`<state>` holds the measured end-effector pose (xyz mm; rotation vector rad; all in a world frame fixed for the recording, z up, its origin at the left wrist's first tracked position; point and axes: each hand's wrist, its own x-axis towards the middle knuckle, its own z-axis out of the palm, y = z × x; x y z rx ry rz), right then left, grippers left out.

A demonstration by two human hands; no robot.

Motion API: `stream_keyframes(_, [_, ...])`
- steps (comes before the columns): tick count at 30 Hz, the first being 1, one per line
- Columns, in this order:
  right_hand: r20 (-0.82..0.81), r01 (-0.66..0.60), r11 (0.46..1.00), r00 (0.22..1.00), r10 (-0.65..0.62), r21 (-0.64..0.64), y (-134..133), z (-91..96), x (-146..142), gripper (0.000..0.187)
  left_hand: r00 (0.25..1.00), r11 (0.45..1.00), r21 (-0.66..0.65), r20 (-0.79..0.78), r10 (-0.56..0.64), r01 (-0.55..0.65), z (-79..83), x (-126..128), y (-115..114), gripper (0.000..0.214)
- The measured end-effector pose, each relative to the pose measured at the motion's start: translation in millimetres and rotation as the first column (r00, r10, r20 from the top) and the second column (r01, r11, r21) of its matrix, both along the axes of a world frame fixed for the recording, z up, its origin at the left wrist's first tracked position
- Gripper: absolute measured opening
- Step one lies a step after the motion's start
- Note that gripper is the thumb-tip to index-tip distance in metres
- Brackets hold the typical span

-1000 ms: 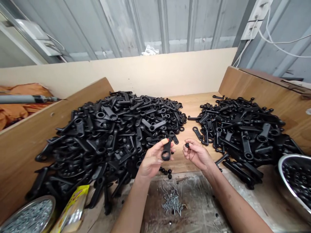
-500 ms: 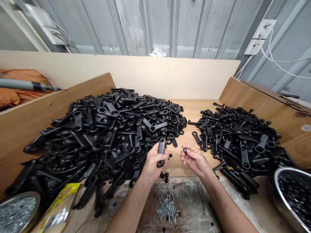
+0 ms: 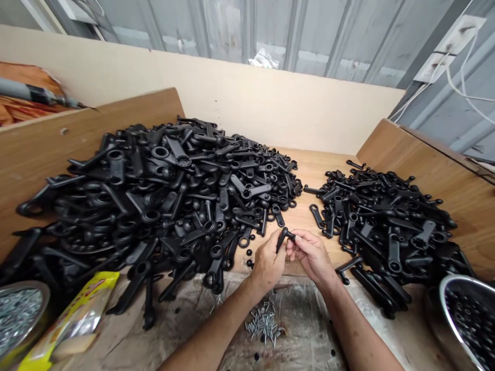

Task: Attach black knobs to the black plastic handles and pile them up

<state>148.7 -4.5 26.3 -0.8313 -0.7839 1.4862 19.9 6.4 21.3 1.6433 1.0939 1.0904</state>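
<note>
My left hand (image 3: pixel 267 262) is closed around a black plastic lever handle (image 3: pixel 282 238), whose top end sticks up between my two hands. My right hand (image 3: pixel 311 253) is closed in a pinch against that top end; a small black round piece (image 3: pixel 293 237) sits at its fingertips, touching the handle. Both hands meet above the front of the wooden bench (image 3: pixel 309 172). To the left lies a large heap of black handles (image 3: pixel 154 196). A smaller heap of black handles (image 3: pixel 382 221) lies to the right.
A small pile of silver screws (image 3: pixel 263 323) lies under my wrists. A metal bowl of screws (image 3: pixel 17 314) and a yellow packet (image 3: pixel 73 322) sit at the bottom left. A metal bowl of small black parts (image 3: pixel 469 314) sits bottom right. Wooden side boards flank the bench.
My hands have come together: the right hand brought the small black piece to the top of the handle held in the left. The view shifted slightly downward and right.
</note>
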Motion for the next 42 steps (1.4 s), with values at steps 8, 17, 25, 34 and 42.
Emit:
stream_keyframes(8, [-0.027, 0.035, 0.997, 0.999, -0.036, -0.062, 1.1, -1.0, -2.0, 0.017, 0.982, 0.994, 0.109, -0.181, 0.048, -0.028, -7.4, -0.4, 0.0, 0.029])
stream_keyframes(17, [-0.016, 0.092, 0.987, 0.995, -0.095, -0.133, 1.1, -3.0, -3.8, 0.020, 0.831, 0.983, 0.178, -0.538, 0.139, -0.049, -7.0, 2.1, -0.6, 0.046])
stream_keyframes(25, [0.235, 0.284, 0.955, 0.937, -0.259, -0.083, -4.0, 0.8, -9.5, 0.019, 0.765, 0.992, 0.128, -0.637, 0.092, -0.012, -9.2, 6.2, -2.4, 0.040])
stream_keyframes(34, [0.276, 0.223, 0.966, 0.944, -0.180, -0.133, 2.9, 1.4, -4.4, 0.024, 0.744, 0.991, 0.133, -0.661, 0.096, -0.009, -20.4, 9.6, -3.8, 0.043])
stream_keyframes(42, [0.954, 0.124, 0.983, 0.252, -0.165, 0.137, -10.0, 41.3, 56.9, 0.021, 0.924, 0.958, 0.277, -0.380, 0.031, 0.082, 3.2, 1.3, -7.7, 0.052])
